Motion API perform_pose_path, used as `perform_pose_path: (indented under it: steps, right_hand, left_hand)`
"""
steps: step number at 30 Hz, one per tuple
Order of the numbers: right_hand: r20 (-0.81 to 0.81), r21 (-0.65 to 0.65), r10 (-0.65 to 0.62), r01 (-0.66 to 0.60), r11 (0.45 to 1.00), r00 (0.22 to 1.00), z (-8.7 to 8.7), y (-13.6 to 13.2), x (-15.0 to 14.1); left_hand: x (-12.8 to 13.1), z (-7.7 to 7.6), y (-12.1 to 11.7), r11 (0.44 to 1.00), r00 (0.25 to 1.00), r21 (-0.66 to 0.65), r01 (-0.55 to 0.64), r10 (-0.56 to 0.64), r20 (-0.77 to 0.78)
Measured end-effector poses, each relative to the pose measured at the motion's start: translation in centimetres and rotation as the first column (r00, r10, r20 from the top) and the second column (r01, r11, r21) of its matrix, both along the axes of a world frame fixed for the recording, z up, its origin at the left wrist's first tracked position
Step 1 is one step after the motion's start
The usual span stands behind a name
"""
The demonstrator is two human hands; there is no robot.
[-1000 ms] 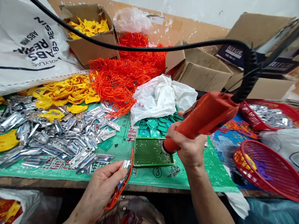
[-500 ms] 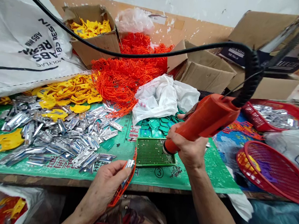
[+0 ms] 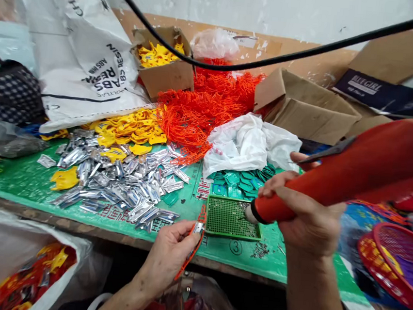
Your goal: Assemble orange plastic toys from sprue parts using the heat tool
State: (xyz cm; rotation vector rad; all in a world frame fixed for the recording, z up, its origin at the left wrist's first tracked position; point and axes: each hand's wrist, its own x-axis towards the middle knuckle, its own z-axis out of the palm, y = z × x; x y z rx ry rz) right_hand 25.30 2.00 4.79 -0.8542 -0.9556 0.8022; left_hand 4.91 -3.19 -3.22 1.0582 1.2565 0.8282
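Observation:
My left hand (image 3: 168,251) is closed, its thumb and fingers pinching a thin orange plastic frame (image 3: 186,264) together with a shiny silver metal piece (image 3: 197,228). These sit just left of a small green gridded tray (image 3: 222,217) holding tiny dark screws. My right hand (image 3: 311,223) is wrapped around a red-orange electric screwdriver (image 3: 355,164), slightly blurred, which slants down to the left. Its nose is over the right part of the tray, with the thin bit pointing at the screws; whether it touches one I cannot tell.
Silver metal pieces (image 3: 126,184) lie heaped on the left, below yellow plastic parts (image 3: 136,126). Behind are tangled orange frames (image 3: 191,117), a white bag (image 3: 243,136) and green pieces (image 3: 242,183). A red basket (image 3: 399,242) stands at right. A black cable (image 3: 244,66) crosses above.
The view has swung left, so the table's things appear further right. The screwdriver has tipped flatter, its nose staying over the tray. My left hand still holds the orange frame and silver piece.

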Motion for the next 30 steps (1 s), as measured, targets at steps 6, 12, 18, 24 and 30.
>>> perform_pose_path:
  steps: [6,12,18,24,30]
  right_hand:
    - [-0.129,0.059,0.212,-0.206,0.977,0.969,1.6,-1.8,-2.9]
    - [-0.167,0.072,0.272,-0.264,0.962,0.948,1.2,-2.4,-5.0]
    - [-0.136,0.049,0.272,-0.268,0.962,0.953,0.9,-2.6,-5.6]
    - [-0.101,0.019,0.253,-0.252,0.968,0.962,0.7,-2.5,-6.0]
    - [-0.092,-0.015,0.232,-0.234,0.972,0.968,0.5,-2.4,-6.2]
  left_hand:
    - [0.0,-0.3,-0.3,1.000,0.999,-0.007,-0.025,0.025,0.034]
    - [0.0,0.2,-0.4,1.000,0.999,0.001,-0.014,0.014,0.044]
    - [0.0,0.3,-0.3,1.000,0.999,0.009,-0.012,0.011,0.051]
    - [0.1,0.7,-0.3,1.000,0.999,0.006,-0.010,0.009,0.038]
    - [0.1,0.9,-0.5,1.000,0.998,-0.017,-0.008,0.009,0.055]
